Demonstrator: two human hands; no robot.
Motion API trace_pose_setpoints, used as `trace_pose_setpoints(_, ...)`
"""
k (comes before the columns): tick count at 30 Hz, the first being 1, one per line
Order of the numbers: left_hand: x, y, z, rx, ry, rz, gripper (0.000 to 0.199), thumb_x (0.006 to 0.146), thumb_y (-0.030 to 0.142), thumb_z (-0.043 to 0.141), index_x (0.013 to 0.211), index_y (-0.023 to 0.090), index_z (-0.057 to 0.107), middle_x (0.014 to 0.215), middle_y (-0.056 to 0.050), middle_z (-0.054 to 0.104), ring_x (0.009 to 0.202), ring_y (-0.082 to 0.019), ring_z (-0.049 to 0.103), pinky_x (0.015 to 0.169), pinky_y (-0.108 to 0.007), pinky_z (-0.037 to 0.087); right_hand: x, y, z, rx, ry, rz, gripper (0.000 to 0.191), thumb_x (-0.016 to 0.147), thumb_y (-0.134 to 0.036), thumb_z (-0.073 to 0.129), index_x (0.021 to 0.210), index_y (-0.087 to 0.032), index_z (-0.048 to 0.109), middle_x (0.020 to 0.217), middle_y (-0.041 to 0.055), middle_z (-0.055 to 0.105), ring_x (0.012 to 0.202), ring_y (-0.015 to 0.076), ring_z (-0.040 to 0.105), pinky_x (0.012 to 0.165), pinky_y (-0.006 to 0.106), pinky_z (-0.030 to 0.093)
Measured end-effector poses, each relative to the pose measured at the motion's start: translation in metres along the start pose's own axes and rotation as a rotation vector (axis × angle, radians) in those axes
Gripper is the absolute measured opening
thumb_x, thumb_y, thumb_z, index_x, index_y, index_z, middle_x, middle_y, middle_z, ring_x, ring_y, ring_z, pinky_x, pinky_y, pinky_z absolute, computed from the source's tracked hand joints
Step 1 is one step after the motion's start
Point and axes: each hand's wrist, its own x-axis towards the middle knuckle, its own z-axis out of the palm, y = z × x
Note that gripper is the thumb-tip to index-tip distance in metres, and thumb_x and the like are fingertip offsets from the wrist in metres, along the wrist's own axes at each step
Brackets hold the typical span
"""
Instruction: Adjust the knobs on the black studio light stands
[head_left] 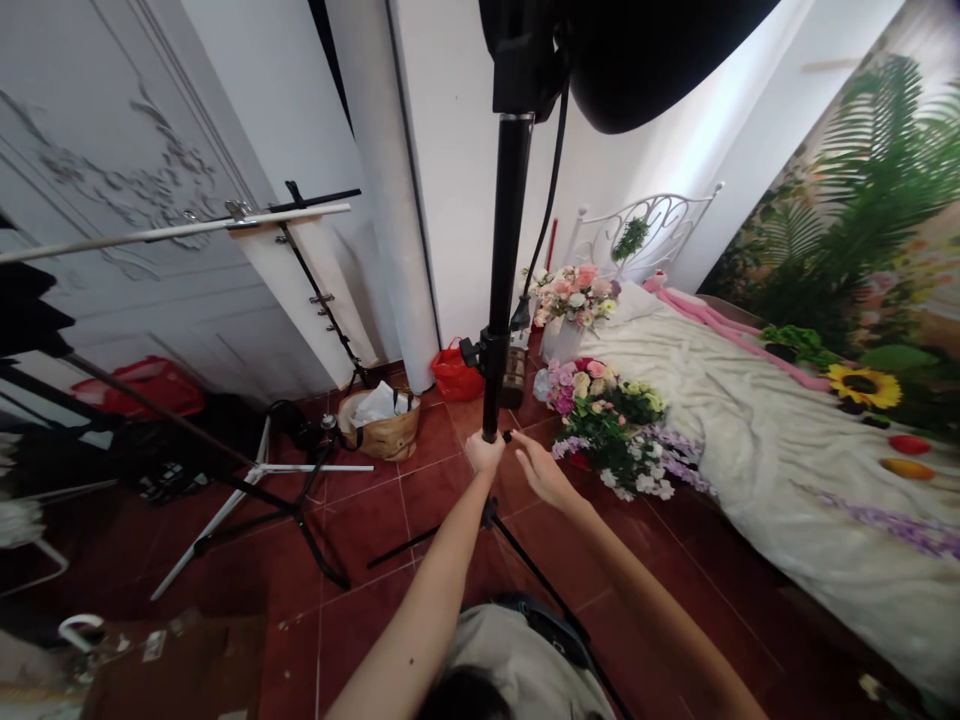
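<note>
A grey shirt [517,660] is cut off at the bottom edge. The left hand [484,452] wraps the black stand pole [499,260], fingers closed around it. The right hand [544,475] lies just beside it at 3 o'clock, fingers [527,452] spread; contact with the pole is hard to make out. Farther off, at 1 o'clock, flowers [607,430] sit beside the bed [750,440].

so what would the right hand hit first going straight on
Probably the black light stand pole, just above the left hand; the right hand's fingers look almost at it, though depth is unclear.
</note>
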Motion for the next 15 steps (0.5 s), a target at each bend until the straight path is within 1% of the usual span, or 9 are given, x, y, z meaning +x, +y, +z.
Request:
trace_pose_setpoints(1, 0.0, 0.001, -0.001, -0.002, -0.002, -0.003, 0.031, 0.075, 0.04, 0.052, 0.076, 0.015, 0.071, 0.073, -0.014, 0.07, 0.069, -0.023, 0.067, 0.059, -0.025, 0.042, -0.007, 0.007, 0.007, -0.038, -0.023, 0.003, 0.045, 0.095, -0.034, 0.029, 0.137, -0.021, 0.036, 0.137, 0.0107, 0.045, 0.129, 0.0195, 0.039, 0.106, 0.041, 0.034)
trace_pose_setpoints(3, -0.001, 0.003, -0.003, -0.006, -0.002, -0.025, 0.031, 0.075, 0.039, 0.052, 0.075, 0.014, 0.071, 0.073, -0.015, 0.07, 0.07, -0.023, 0.067, 0.059, -0.025, 0.043, -0.012, 0.013, 0.018, -0.11, -0.054, 0.002, 0.048, 0.095, -0.032, 0.028, 0.142, -0.021, 0.029, 0.142, 0.0094, 0.039, 0.134, 0.0195, 0.032, 0.106, 0.041, 0.033)
trace_pose_setpoints(5, -0.002, 0.008, -0.006, -0.009, -0.002, -0.056, 0.03, 0.074, 0.038, 0.054, 0.075, 0.014, 0.072, 0.074, -0.016, 0.07, 0.071, -0.023, 0.067, 0.059, -0.024, 0.043, -0.008, 0.014, 0.023, -0.165, -0.066, -0.005, 0.049, 0.095, -0.031, 0.027, 0.143, -0.022, 0.025, 0.144, 0.0085, 0.036, 0.136, 0.0192, 0.027, 0.106, 0.042, 0.031)
trace_pose_setpoints(7, -0.003, 0.012, -0.009, -0.013, -0.007, -0.077, 0.029, 0.074, 0.037, 0.056, 0.075, 0.013, 0.072, 0.074, -0.017, 0.07, 0.073, -0.024, 0.068, 0.06, -0.024, 0.043, 0.0, 0.014, 0.026, -0.198, -0.072, -0.007, 0.05, 0.095, -0.03, 0.027, 0.144, -0.022, 0.024, 0.145, 0.0084, 0.035, 0.136, 0.0188, 0.026, 0.108, 0.043, 0.029)
trace_pose_setpoints(11, -0.003, 0.015, -0.01, -0.022, -0.007, -0.078, 0.028, 0.074, 0.036, 0.056, 0.075, 0.014, 0.072, 0.074, -0.017, 0.07, 0.073, -0.024, 0.068, 0.059, -0.024, 0.044, 0.011, 0.02, 0.029, -0.196, -0.064, 0.021, 0.048, 0.094, -0.031, 0.029, 0.142, -0.022, 0.028, 0.144, 0.0092, 0.037, 0.136, 0.0182, 0.028, 0.108, 0.044, 0.027)
trace_pose_setpoints(15, -0.001, 0.01, -0.005, -0.012, 0.013, -0.037, 0.028, 0.074, 0.036, 0.055, 0.077, 0.014, 0.072, 0.075, -0.016, 0.07, 0.073, -0.024, 0.068, 0.061, -0.025, 0.044, 0.018, 0.03, 0.032, -0.09, -0.036, 0.04, 0.047, 0.094, -0.031, 0.029, 0.14, -0.019, 0.03, 0.135, 0.0116, 0.048, 0.128, 0.0184, 0.041, 0.106, 0.044, 0.031)
